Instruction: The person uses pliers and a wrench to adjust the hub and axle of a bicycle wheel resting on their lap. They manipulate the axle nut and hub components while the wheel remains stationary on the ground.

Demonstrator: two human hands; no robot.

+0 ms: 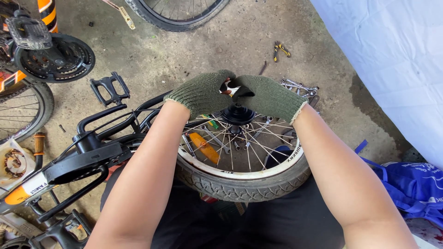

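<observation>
A small bicycle wheel (240, 177) with a black tyre, white rim and silver spokes rests on my lap, with an orange reflector (204, 147) among the spokes. Its black hub (237, 114) points up. Both hands wear green knit gloves and meet just above the hub. My left hand (203, 93) and my right hand (267, 96) pinch a small whitish part (229, 87) between their fingertips; the gloves hide most of it.
A black bicycle frame (99, 140) with pedals lies at left, beside a chainring (55, 57) and another wheel (23, 108). A tyre (175, 14) is at the top. Pliers (280, 50) and wrenches (300, 86) lie on the concrete. A blue bag (410, 184) is at right.
</observation>
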